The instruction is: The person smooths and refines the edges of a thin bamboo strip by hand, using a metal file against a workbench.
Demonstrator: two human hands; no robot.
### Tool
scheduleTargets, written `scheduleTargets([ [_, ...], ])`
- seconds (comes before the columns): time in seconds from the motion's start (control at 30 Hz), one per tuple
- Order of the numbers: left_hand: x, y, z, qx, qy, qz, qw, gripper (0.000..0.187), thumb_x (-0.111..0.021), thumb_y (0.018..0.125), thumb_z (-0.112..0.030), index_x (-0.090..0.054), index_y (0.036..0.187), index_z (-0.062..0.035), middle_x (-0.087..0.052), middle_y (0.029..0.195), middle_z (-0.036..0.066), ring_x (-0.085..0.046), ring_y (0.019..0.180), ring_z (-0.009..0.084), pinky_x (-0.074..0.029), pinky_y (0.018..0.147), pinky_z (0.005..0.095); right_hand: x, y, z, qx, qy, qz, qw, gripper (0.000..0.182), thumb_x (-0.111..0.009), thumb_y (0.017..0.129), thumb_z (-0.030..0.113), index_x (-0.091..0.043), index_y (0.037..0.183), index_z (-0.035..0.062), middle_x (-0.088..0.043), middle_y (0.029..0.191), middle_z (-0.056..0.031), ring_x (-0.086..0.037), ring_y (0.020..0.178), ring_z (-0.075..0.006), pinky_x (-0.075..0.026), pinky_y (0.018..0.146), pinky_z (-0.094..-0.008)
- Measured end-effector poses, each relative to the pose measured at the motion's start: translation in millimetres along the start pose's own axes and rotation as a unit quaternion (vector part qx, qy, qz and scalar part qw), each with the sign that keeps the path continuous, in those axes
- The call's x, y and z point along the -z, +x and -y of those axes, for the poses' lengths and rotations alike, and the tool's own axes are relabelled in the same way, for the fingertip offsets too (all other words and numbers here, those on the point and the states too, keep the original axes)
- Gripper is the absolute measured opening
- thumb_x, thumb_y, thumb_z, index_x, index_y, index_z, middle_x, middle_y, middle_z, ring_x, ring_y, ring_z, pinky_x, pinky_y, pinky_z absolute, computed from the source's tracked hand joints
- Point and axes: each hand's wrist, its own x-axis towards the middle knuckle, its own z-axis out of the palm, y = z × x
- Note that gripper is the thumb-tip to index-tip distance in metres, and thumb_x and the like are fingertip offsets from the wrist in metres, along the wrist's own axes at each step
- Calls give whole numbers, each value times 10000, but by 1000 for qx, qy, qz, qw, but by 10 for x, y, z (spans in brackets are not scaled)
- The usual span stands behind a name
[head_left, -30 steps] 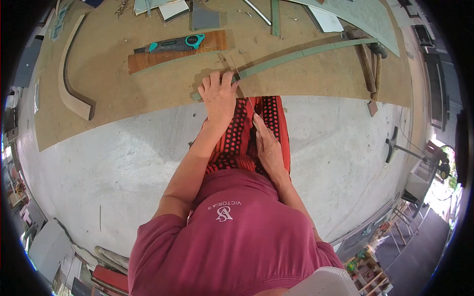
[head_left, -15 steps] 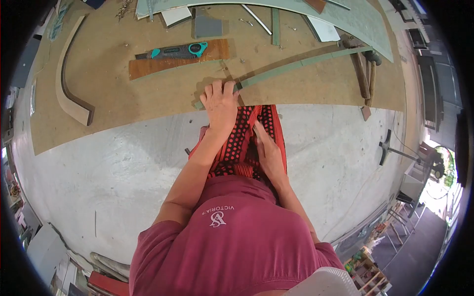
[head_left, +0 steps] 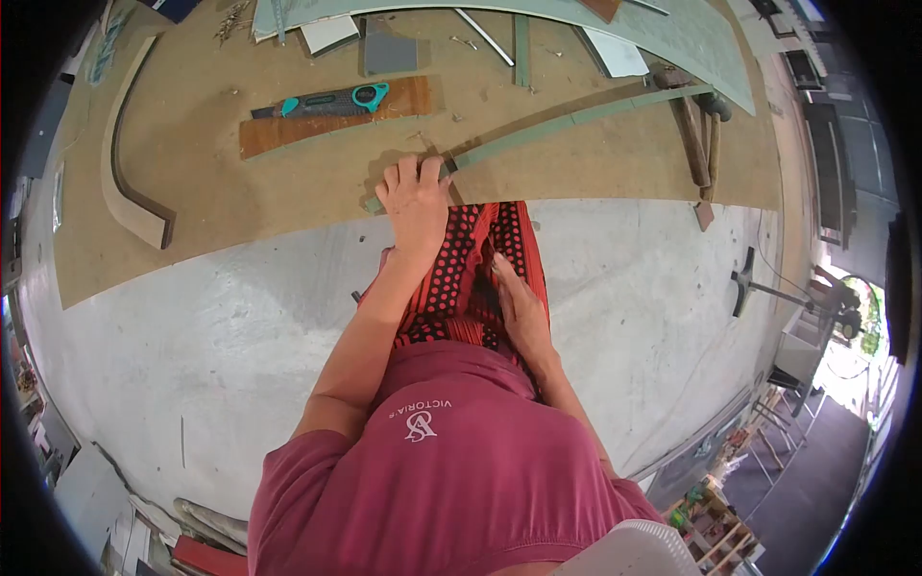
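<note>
Near the table's front edge, my left hand [head_left: 417, 207] has its fingers bent over the near end of a long, narrow green strip [head_left: 547, 125]. Part of the strip under the fingers is hidden. A short dark band shows on it just beside my thumb. My right hand [head_left: 523, 309] rests against the red and black dotted trousers [head_left: 451, 274], its fingers stretched out and holding nothing visible. Beyond my left hand, a utility knife [head_left: 331, 102] with teal parts lies on a reddish-brown board [head_left: 264, 140].
Two hammers [head_left: 693, 149] lie at the strip's far right end. A curved wooden piece [head_left: 117, 178] is on the left of the brown tabletop [head_left: 211, 192]. A large pale green sheet [head_left: 663, 38] and offcuts lie at the back. A fan [head_left: 843, 312] stands on the right.
The view has shifted a little, moving the table things slightly left. My right hand has slid a short way back toward my body. My left hand stays on the green strip.
</note>
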Motion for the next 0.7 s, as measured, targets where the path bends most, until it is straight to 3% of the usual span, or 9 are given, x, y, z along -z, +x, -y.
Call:
scheduleTargets([
  [0.13, 54, -1, 60, -16, -27, 6, 999, 339, -718, 778, -180, -626, 1100, -130, -542, 1061, 91, -504, 1002, 321, -384, 840, 445, 24, -246, -40, -85, 83, -22, 993, 448, -428, 962, 27, -412, 1406, 88, -541, 1303, -202, -543, 1205, -303, -439, 996, -368],
  [0.23, 216, -4, 125, -14, -40, 12, 999, 411, -724, 769, -192, -604, 1156, -121, -540, 1074, 101, -493, 1014, 325, -387, 860, 456, 80, -242, -2, -98, 72, -26, 992, 438, -424, 965, 21, -417, 1400, 73, -522, 1331, -198, -526, 1229, -295, -426, 1016, -356],
  [0.37, 598, -75, 444, 15, -31, 10, 999, 493, -735, 757, -191, -568, 1213, -106, -537, 1095, 126, -482, 1023, 343, -398, 877, 476, 88, -251, -19, -73, 76, -33, 994, 430, -429, 965, 14, -413, 1394, 42, -517, 1347, -178, -521, 1236, -284, -414, 1029, -351],
  [0.43, 727, -171, 573, 19, -35, 6, 999, 482, -741, 765, -191, -570, 1209, -111, -561, 1074, 134, -503, 987, 363, -409, 870, 467, 24, -231, 26, -71, 66, -8, 995, 441, -436, 966, 24, -409, 1404, 71, -514, 1351, -173, -520, 1235, -292, -422, 1024, -364],
  [0.5, 743, -276, 668, 45, -58, 67, 995, 456, -737, 766, -167, -572, 1185, -96, -568, 1073, 130, -507, 991, 345, -412, 873, 452, -65, -199, 123, -40, 54, 38, 997, 458, -448, 962, 32, -408, 1410, 116, -518, 1342, -175, -523, 1220, -314, -428, 1014, -389],
  [0.53, 707, -319, 688, 52, -52, 66, 995, 456, -737, 766, -167, -572, 1185, -96, -568, 1073, 130, -507, 991, 345, -412, 873, 452, -134, -168, 153, 34, 23, 29, 999, 476, -461, 956, 40, -409, 1413, 166, -558, 1266, -190, -580, 1110, -347, -481, 935, -415],
  [0.6, 594, -368, 666, 24, -69, 10, 997, 391, -720, 779, -143, -585, 1141, -83, -575, 1038, 126, -516, 986, 334, -413, 875, 442, -192, -136, 219, 41, 18, 57, 997, 479, -465, 954, 41, -411, 1411, 175, -574, 1223, -192, -603, 1045, -349, -501, 888, -420],
  [0.67, 563, -366, 658, 35, -65, 7, 997, 362, -713, 784, -132, -592, 1120, -76, -578, 1029, 127, -520, 987, 337, -414, 876, 441, -209, -125, 223, 70, 0, 60, 996, 487, -474, 952, 45, -415, 1410, 200, -601, 1122, -195, -645, 893, -346, -541, 770, -428],
  [0.7, 556, -345, 644, 42, -65, 2, 997, 332, -705, 789, -121, -598, 1099, -69, -580, 1020, 129, -523, 987, 340, -414, 876, 439, -205, -125, 205, 71, -1, 59, 996, 487, -474, 952, 45, -415, 1410, 200, -601, 1122, -195, -645, 893, -346, -541, 770, -428],
])
